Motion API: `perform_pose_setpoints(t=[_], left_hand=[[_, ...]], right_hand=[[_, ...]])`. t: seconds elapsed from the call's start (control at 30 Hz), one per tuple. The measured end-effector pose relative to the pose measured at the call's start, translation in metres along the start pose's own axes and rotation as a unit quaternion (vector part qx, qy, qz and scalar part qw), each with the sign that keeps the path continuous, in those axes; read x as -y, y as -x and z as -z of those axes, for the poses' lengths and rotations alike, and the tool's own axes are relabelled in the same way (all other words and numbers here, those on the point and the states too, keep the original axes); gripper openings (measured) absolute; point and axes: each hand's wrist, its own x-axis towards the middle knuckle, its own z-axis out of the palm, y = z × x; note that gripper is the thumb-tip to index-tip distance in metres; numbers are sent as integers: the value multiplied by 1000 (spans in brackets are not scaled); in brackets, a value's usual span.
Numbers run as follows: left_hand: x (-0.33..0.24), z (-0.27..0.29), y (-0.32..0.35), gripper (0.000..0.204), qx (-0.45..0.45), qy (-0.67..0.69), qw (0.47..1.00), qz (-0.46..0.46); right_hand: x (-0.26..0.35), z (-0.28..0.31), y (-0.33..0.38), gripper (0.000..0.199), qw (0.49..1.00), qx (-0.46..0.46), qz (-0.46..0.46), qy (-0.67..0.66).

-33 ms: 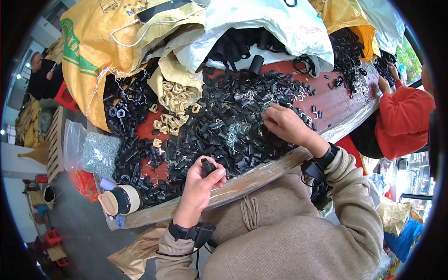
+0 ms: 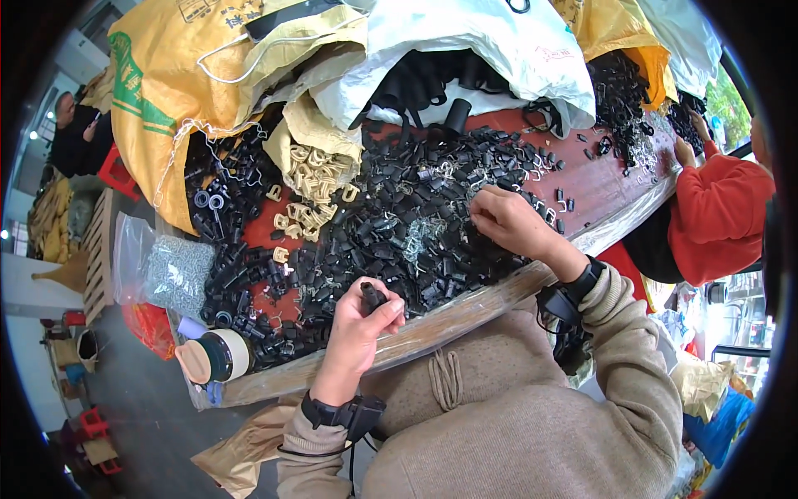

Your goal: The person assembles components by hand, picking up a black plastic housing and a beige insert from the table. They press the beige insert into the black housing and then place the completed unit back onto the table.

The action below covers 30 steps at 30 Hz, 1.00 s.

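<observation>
A small black part [image 2: 371, 294] is in the left hand [image 2: 352, 331], its end poking up beside the thumb; that grip is clamped on it, by the near edge of a red tabletop [image 2: 593, 188]. Up and to the right of this grip, the right hand [image 2: 514, 224] reaches over a heap of black pieces [image 2: 391, 208] with its fingers curled down; whether its grip holds a piece cannot be told. The heap, mixed with thin pale metal bits, lies just beyond the left grip and spreads to the right one. Farther beyond the left grip, cream clips [image 2: 316, 179] spill from a paper sack. To its left are a jar [image 2: 229, 356] with a peach lid and a clear bag [image 2: 177, 273] of small silver pieces. Beyond both grips stand a yellow sack [image 2: 162, 75] and a white sack [image 2: 490, 50]. Well to the right of the right grip, a person in red [image 2: 721, 218] reaches toward the same tabletop.
</observation>
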Motion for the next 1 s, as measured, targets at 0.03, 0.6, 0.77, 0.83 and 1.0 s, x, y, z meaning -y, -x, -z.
perform_pose_setpoints(t=[0.03,0.6,0.77,0.83,1.0], left_hand=[[0,-2,-1,14,4,-15,1000,-4],[13,-48,-49,16,-6,-377,873,-310],[11,-49,-51,18,-12,-417,855,-308],[13,-48,-53,15,-17,-398,868,-298],[20,-41,-57,8,-33,-315,925,-209]], right_hand=[[1,2,0,8,998,4,-23,-61],[35,-2,2,17,762,171,-240,-577],[34,-5,2,18,762,171,-242,-576],[32,-7,3,17,759,168,-241,-581],[35,-4,0,17,803,159,-211,-535]])
